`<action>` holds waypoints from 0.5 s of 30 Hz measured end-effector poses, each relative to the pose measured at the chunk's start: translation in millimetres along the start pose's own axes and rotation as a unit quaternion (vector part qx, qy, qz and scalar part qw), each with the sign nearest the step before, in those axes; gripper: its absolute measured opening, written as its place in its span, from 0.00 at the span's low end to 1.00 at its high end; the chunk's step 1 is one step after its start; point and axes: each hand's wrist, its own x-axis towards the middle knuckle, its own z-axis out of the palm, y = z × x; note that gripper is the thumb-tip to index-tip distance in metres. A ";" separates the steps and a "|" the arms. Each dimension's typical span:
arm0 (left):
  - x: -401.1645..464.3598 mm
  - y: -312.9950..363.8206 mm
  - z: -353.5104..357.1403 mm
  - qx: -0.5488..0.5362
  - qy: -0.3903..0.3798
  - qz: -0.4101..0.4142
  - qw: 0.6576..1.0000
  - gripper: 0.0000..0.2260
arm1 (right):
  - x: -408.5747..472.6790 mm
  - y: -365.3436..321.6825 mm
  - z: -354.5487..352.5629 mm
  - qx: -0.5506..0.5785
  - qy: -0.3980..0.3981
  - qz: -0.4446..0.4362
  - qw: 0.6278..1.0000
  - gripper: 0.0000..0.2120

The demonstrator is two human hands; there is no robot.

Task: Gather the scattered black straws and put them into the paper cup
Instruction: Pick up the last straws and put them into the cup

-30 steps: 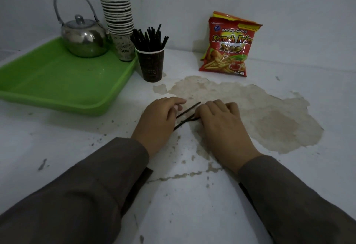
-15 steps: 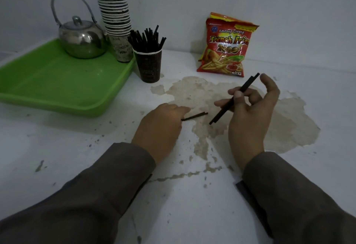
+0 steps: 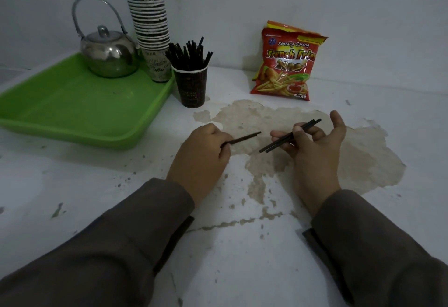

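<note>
Two hands' fingers pinching black straws [image 3: 289, 135] over stained, peeling white counter [image 3: 315, 156], bare wall behind.

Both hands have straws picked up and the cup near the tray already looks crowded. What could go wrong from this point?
1. The paper cup is packed with straws splaying past its rim; pushing more in could tip it or knock some out.
2. The right hand pinches its straws loosely, palm open; one might slip on the way.
3. The left hand grips its single straw at one end, so the free end could catch the green tray nearby.
</note>
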 end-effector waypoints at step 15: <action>20.7 -3.6 -29.2 -0.595 0.140 -0.191 0.768 0.14 | 4.5 -2.3 5.3 0.071 -0.085 0.073 0.991 0.26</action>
